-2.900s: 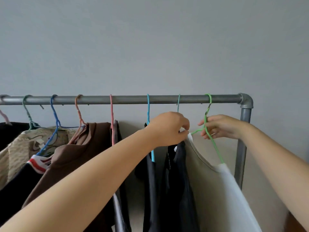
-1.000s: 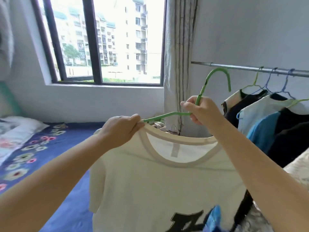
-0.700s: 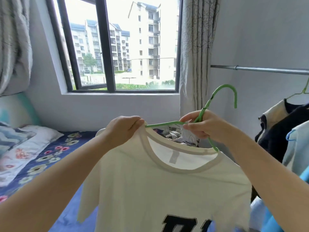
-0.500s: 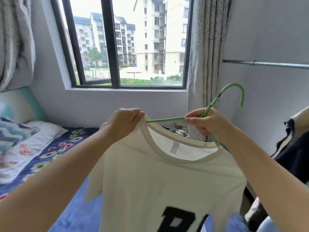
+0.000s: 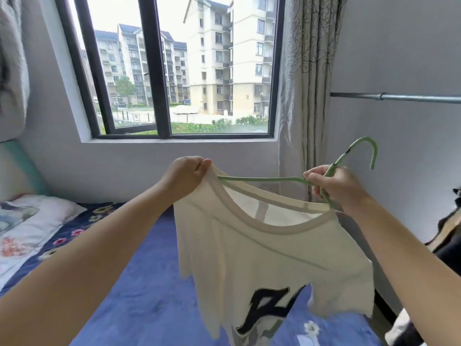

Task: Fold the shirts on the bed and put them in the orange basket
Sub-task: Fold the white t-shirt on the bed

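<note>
Here, the left hand (image 5: pixel 185 174) is pinching the cream shirt's (image 5: pixel 262 250) shoulder and the right hand (image 5: pixel 334 186) is gripping the green hanger (image 5: pixel 259 179); below them, the blue bed (image 5: pixel 139 290) is lying under the window (image 5: pixel 174 68).

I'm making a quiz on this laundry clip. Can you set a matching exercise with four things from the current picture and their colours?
Things:
1. hanger
2. shirt
3. bedsheet
4. clothes rail

Colours:
A. blue
B. grey metal
C. green
D. cream with black lettering

Pairs: 1-C, 2-D, 3-A, 4-B
</note>
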Available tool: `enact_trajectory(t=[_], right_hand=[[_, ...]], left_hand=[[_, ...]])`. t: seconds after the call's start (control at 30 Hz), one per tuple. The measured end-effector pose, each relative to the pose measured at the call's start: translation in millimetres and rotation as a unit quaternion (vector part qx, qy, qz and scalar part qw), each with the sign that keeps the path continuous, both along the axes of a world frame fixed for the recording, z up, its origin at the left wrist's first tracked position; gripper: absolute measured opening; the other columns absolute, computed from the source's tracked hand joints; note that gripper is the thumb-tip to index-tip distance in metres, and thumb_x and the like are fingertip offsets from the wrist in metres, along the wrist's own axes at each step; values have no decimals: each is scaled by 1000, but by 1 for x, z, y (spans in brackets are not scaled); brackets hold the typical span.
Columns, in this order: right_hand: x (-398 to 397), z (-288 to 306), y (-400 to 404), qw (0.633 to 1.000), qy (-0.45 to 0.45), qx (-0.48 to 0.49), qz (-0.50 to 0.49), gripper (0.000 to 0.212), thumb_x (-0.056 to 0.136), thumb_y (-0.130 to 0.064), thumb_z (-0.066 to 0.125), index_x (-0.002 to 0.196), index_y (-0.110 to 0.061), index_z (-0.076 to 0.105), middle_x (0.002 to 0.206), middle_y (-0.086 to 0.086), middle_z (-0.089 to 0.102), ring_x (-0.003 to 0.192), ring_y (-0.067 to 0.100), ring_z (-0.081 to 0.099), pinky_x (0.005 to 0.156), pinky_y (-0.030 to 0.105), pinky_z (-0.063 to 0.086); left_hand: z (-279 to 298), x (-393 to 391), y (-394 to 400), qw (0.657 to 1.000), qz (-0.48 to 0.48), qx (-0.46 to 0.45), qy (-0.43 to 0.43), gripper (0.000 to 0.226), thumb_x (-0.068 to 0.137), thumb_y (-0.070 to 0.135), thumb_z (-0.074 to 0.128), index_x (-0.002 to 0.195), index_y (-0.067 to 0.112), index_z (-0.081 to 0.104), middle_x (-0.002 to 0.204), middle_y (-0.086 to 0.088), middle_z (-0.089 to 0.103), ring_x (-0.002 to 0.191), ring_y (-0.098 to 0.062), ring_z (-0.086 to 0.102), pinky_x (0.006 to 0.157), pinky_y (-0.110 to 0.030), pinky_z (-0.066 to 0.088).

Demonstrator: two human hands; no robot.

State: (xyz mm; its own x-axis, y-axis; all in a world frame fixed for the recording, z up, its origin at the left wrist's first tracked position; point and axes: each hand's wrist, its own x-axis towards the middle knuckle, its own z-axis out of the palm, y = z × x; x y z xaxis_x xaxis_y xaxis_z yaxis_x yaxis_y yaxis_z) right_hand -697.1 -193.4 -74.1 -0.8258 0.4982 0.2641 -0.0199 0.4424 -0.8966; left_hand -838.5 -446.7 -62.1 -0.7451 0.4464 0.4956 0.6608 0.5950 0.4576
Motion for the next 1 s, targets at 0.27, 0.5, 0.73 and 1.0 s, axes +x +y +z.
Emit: enact_trajectory(t=[0.27, 0.5, 0.73, 1.0], right_hand=[[1, -6, -35, 838, 16, 546, -5, 27, 87, -27, 52, 86, -5, 69, 80, 8, 65, 83, 29, 61, 69, 36, 50], [-25, -29, -34, 881, -35, 459, 111, 36, 96, -37, 36, 65, -19, 33, 52, -4, 35, 53, 24, 38, 57, 33, 34], [-26, -53, -12, 938, -51, 315, 136, 39, 96, -19, 44, 59, -19, 35, 53, -3, 34, 45, 6, 32, 52, 21, 29], [-53, -81, -28, 988, -22, -151, 23, 35, 100, -22, 37, 69, -9, 47, 32, -10, 26, 25, 2, 20, 29, 11, 17]], left_hand=[[1, 12, 23, 997, -14, 42, -56, 46, 99, 22, 41, 55, 8, 43, 54, -1, 36, 50, -14, 32, 58, -27, 25], [6, 20, 22, 957, -84, 229, -160, 40, 98, 22, 44, 60, 13, 52, 57, -3, 41, 55, -18, 39, 57, -28, 31], [-18, 5, 1, 990, 12, 128, -59, 45, 99, 20, 41, 56, 6, 41, 52, -2, 32, 51, -16, 30, 51, -27, 26], [-42, -11, 22, 944, 48, 107, -308, 38, 100, 27, 38, 69, 9, 51, 65, -5, 45, 60, -21, 44, 59, -27, 36]])
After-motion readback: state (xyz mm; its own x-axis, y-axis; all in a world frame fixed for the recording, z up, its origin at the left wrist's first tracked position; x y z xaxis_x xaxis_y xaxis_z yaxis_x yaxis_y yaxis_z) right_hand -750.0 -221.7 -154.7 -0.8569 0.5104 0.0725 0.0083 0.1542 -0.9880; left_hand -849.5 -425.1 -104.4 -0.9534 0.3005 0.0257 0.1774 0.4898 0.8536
